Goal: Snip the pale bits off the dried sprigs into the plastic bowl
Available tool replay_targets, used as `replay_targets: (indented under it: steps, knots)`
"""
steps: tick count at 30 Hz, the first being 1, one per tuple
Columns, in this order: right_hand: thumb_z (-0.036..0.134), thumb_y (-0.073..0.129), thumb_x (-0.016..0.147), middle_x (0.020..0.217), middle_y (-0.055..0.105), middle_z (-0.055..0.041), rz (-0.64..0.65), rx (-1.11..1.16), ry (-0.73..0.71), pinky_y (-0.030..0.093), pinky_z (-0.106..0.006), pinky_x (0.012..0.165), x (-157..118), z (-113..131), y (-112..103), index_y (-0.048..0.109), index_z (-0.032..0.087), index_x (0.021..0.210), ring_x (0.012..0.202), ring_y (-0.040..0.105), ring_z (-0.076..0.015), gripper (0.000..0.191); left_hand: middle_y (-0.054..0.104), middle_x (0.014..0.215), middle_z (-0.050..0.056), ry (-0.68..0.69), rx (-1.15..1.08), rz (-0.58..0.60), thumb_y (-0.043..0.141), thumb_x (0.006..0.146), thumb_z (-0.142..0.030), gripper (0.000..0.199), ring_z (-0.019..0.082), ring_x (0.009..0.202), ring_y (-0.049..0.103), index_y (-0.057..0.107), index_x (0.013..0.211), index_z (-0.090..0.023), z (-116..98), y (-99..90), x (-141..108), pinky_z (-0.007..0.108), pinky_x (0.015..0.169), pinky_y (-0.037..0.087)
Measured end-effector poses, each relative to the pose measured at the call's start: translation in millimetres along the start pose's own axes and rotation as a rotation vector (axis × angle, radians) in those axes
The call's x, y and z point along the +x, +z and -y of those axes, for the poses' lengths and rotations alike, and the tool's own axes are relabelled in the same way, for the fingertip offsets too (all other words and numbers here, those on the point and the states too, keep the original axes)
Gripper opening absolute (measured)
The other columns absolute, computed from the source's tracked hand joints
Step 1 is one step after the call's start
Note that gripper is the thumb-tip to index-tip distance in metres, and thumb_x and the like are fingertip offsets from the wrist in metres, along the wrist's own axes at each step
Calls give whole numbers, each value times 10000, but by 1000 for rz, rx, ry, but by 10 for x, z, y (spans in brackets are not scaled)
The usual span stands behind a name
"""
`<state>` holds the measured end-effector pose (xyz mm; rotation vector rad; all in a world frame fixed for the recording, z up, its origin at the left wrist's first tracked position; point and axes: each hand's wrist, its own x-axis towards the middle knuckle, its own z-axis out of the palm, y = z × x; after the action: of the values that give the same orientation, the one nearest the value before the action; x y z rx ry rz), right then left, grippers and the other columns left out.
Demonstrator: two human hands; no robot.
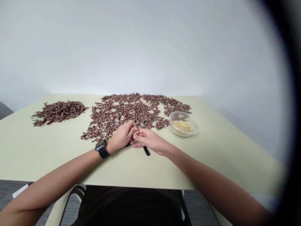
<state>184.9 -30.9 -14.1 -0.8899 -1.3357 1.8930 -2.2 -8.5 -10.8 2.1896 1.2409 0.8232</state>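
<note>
My left hand [123,134], with a black watch [102,148] on its wrist, meets my right hand [150,139] at the fingertips near the middle of the table. The fingers of both hands are pinched together, and whatever lies between them is too small to make out. A black handle [146,151] sticks out below my right hand; the rest of that tool is hidden. Just beyond the hands spreads a wide layer of small reddish-brown pieces [122,113]. To the right stands a clear round plastic bowl [184,133] holding small gold-coloured pieces [182,126].
A denser heap of similar brown pieces [62,111] lies at the left of the pale yellow-green table [225,157], with dark red items [50,121] at its front edge. A plain wall [127,47] rises behind the table.
</note>
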Motion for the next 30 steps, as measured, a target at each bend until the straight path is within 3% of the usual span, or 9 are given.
replay_targets:
  steps: [5, 11, 14, 18, 21, 24, 26, 28, 30]
  knots:
    - [360, 744, 899, 900, 641, -28, -85, 39, -19, 616, -387, 889, 50, -26, -1, 562, 179, 878, 876, 696, -159, 258, 645, 795, 6, -27, -133, 22, 375, 1061, -463, 300, 154, 672, 597, 544, 1028, -217, -17, 22, -8, 273, 634, 428]
    - [363, 828, 829, 970, 630, -27, 111, 265, 50, 560, -441, 1010, -18, 41, -13, 574, 188, 933, 924, 685, -160, 326, 648, 715, -18, -59, -46, -64, 431, 1044, -448, 262, 149, 622, 575, 567, 1058, -224, -2, 8, 27, 278, 631, 405]
    - [394, 817, 833, 906, 581, 1, 122, 224, 14, 580, -416, 940, -18, 6, -4, 556, 195, 881, 833, 624, -128, 332, 636, 663, -30, -88, -51, -31, 424, 1045, -459, 272, 149, 589, 572, 569, 1046, -229, -2, 24, 36, 274, 615, 401]
    - [401, 736, 889, 756, 510, 41, 44, 35, -60, 586, -365, 838, 28, -61, -2, 515, 208, 847, 689, 541, -105, 296, 656, 725, -11, -61, -33, -17, 417, 1044, -469, 314, 146, 635, 579, 597, 986, -218, -28, 38, 25, 266, 620, 408]
    - [381, 674, 917, 698, 467, 59, -51, -82, -140, 593, -354, 758, 66, -81, -18, 502, 219, 860, 626, 508, -109, 243, 637, 666, -18, -46, 93, -97, 431, 1037, -499, 345, 142, 582, 554, 628, 1006, -217, 5, -86, 98, 266, 578, 369]
    - [342, 638, 924, 707, 460, 59, -93, -101, -155, 590, -336, 718, 89, -77, -47, 497, 217, 856, 613, 522, -108, 200, 668, 700, 7, -54, 269, -295, 446, 1027, -491, 360, 144, 553, 527, 658, 1056, -201, 225, -371, 380, 271, 544, 347]
    - [328, 629, 923, 699, 459, 60, -105, -107, -137, 584, -323, 711, 95, -75, -65, 495, 217, 854, 613, 546, -109, 187, 719, 798, 48, -97, 377, -344, 471, 1008, -424, 336, 158, 610, 577, 695, 1082, -186, 488, -589, 684, 276, 582, 395]
    - [324, 629, 922, 689, 469, 59, -109, -116, -128, 581, -319, 710, 94, -76, -76, 498, 217, 857, 614, 563, -114, 182, 746, 864, 79, -159, 500, -315, 557, 938, -364, 295, 186, 675, 616, 754, 1056, -178, 788, -764, 1022, 300, 649, 444]
    - [323, 623, 927, 686, 487, 53, -108, -132, -125, 577, -316, 709, 87, -74, -79, 506, 216, 864, 619, 576, -118, 170, 756, 862, 89, -165, 561, -195, 620, 862, -315, 275, 221, 760, 652, 803, 1010, -172, 1059, -864, 1326, 331, 758, 486]
